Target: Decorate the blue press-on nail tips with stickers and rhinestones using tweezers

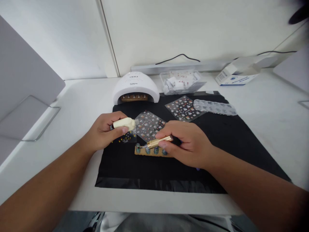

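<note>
The grip of your left hand (106,127) pinches a cream bottle (125,123), that of your right hand (187,138) a gold-handled brush (158,141), tipped toward the leftmost nail (137,147) on the card strip (152,155). Brushing seems under way; whether the other nails (156,150) are finished, I can't tell.

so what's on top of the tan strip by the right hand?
Four bluish nail tips show in a row on the tan strip. The right hand covers the strip's right end, so anything there can't be seen.
</note>
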The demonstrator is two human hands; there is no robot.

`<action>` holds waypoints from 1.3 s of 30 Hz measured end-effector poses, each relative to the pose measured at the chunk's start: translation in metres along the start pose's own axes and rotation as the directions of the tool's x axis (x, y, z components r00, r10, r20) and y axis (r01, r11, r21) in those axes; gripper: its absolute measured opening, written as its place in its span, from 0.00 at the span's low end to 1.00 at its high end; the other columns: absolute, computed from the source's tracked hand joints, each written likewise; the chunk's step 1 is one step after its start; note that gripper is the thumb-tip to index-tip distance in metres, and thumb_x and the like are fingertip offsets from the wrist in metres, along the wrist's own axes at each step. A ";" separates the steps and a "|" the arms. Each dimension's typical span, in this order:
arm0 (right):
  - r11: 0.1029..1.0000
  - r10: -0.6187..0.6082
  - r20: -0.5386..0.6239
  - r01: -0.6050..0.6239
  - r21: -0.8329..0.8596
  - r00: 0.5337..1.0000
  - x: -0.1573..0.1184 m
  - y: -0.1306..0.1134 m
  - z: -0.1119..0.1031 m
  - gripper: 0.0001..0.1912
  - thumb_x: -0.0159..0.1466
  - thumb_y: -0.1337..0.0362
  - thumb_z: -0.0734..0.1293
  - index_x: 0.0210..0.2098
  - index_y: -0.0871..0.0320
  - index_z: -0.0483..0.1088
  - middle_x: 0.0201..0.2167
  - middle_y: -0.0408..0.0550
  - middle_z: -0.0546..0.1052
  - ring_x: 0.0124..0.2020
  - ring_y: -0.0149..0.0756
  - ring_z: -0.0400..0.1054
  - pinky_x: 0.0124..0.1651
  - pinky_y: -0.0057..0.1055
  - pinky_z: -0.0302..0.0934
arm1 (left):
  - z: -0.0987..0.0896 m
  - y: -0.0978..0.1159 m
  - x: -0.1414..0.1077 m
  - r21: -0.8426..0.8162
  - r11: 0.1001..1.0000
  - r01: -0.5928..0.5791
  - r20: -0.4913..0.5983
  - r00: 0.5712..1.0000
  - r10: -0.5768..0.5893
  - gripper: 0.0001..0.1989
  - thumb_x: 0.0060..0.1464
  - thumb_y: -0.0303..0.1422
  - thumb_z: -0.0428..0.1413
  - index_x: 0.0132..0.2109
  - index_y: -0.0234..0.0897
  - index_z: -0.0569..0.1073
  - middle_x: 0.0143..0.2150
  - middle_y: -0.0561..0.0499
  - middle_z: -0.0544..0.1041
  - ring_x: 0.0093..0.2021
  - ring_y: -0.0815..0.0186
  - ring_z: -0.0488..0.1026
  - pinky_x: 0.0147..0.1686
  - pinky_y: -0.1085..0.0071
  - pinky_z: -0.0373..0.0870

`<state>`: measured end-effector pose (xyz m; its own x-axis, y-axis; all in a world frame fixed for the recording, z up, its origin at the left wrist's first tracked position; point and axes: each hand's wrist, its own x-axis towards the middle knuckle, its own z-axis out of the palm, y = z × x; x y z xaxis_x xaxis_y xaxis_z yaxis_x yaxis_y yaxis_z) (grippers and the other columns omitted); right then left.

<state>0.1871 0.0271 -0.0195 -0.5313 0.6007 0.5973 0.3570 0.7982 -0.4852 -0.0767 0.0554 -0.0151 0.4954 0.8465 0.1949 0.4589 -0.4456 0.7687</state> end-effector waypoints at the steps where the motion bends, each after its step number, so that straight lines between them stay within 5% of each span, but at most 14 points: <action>1: 0.999 -0.026 0.014 0.026 0.027 1.000 0.000 0.000 0.000 0.02 0.61 0.68 0.66 0.35 0.59 0.72 0.27 0.44 0.79 0.27 0.28 0.72 0.31 0.24 0.64 | 0.000 0.000 0.000 -0.004 1.000 -0.003 0.001 1.000 0.003 0.10 0.58 0.38 0.55 0.37 0.35 0.73 0.28 0.56 0.71 0.26 0.72 0.64 0.25 0.76 0.61; 5: 0.996 -0.063 0.036 0.060 0.069 0.997 -0.001 0.001 0.001 0.02 0.62 0.67 0.66 0.35 0.58 0.72 0.27 0.44 0.79 0.28 0.28 0.72 0.32 0.24 0.64 | 0.000 0.000 0.000 -0.003 1.000 -0.009 -0.002 1.000 0.009 0.09 0.58 0.38 0.54 0.38 0.36 0.73 0.28 0.56 0.71 0.26 0.72 0.64 0.25 0.76 0.61; 13: 0.995 0.087 -0.022 -0.088 -0.052 0.996 0.000 0.000 0.000 0.03 0.62 0.67 0.65 0.33 0.56 0.71 0.27 0.43 0.80 0.29 0.31 0.74 0.33 0.27 0.65 | -0.001 -0.001 -0.001 -0.003 1.000 -0.009 0.001 1.000 0.009 0.09 0.58 0.38 0.55 0.38 0.36 0.73 0.29 0.55 0.71 0.27 0.71 0.65 0.27 0.75 0.61; 20: 0.999 -0.004 0.022 0.003 0.047 1.000 -0.001 0.001 0.002 0.03 0.61 0.66 0.66 0.35 0.57 0.72 0.27 0.43 0.79 0.28 0.29 0.72 0.32 0.25 0.64 | 0.000 -0.001 0.000 -0.017 1.000 -0.004 0.000 1.000 0.004 0.09 0.58 0.38 0.55 0.38 0.37 0.73 0.28 0.56 0.71 0.27 0.72 0.64 0.26 0.76 0.61; 26: 0.966 0.226 -0.020 -0.227 -0.124 0.974 -0.001 0.001 0.000 0.05 0.62 0.64 0.65 0.33 0.55 0.74 0.25 0.43 0.79 0.27 0.32 0.72 0.31 0.28 0.63 | -0.001 0.001 -0.001 0.026 0.999 0.024 -0.004 1.000 -0.024 0.11 0.57 0.40 0.54 0.37 0.36 0.74 0.28 0.55 0.71 0.26 0.71 0.65 0.26 0.75 0.62; 32: 0.999 0.044 0.024 -0.045 0.026 0.999 0.000 -0.001 0.002 0.03 0.61 0.66 0.66 0.34 0.57 0.73 0.28 0.43 0.80 0.28 0.29 0.73 0.31 0.25 0.64 | -0.001 0.000 -0.001 0.000 1.000 0.023 0.005 1.000 -0.023 0.11 0.58 0.40 0.55 0.38 0.36 0.74 0.29 0.54 0.71 0.27 0.70 0.65 0.27 0.75 0.62; 39: 0.966 0.252 -0.001 -0.251 -0.058 0.968 0.000 0.000 0.000 0.05 0.62 0.65 0.65 0.34 0.56 0.74 0.27 0.43 0.80 0.27 0.31 0.74 0.30 0.27 0.63 | -0.001 -0.001 -0.001 0.017 0.999 0.029 0.000 1.000 -0.029 0.12 0.58 0.41 0.54 0.37 0.35 0.74 0.28 0.54 0.71 0.27 0.71 0.65 0.26 0.75 0.62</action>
<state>0.1868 0.0268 -0.0198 -0.4233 0.7825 0.4567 0.5228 0.6227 -0.5822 -0.0780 0.0554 -0.0153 0.4818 0.8591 0.1727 0.4852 -0.4257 0.7638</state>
